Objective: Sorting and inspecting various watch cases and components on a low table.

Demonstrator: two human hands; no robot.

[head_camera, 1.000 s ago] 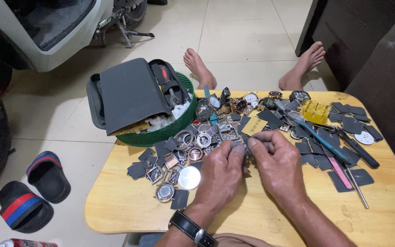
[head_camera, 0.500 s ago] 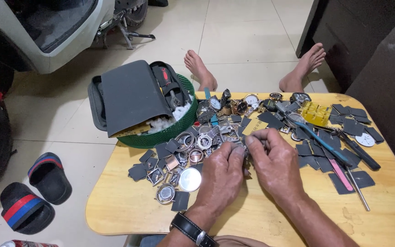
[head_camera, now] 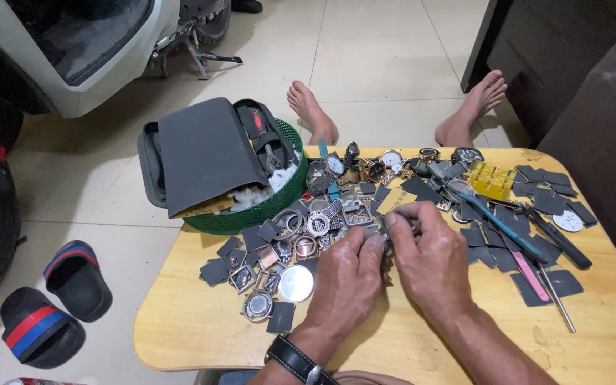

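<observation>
My left hand [head_camera: 345,278] and my right hand [head_camera: 429,258] meet over the middle of a low wooden table [head_camera: 201,335]. Their fingertips pinch a small metal watch part [head_camera: 385,229] between them; most of it is hidden by the fingers. A black watch sits on my left wrist [head_camera: 295,358]. Left of the hands lies a heap of metal watch cases and rings [head_camera: 286,246], with a round silver case back [head_camera: 296,283] nearest my left hand. Small dark square pads [head_camera: 279,317] are scattered about.
A green basket [head_camera: 265,210] holding a grey tool case [head_camera: 204,153] stands on the table's far left corner. Watches [head_camera: 390,158], a yellow block [head_camera: 492,180], a blue-handled tool [head_camera: 504,224] and a pink-handled tool [head_camera: 530,265] lie to the right. Bare feet [head_camera: 311,110], sandals [head_camera: 58,299] and a scooter [head_camera: 73,50] occupy the floor.
Both hands stay together on the small part, fingers shifting only slightly. The view has drifted a little; nothing on the table has moved.
</observation>
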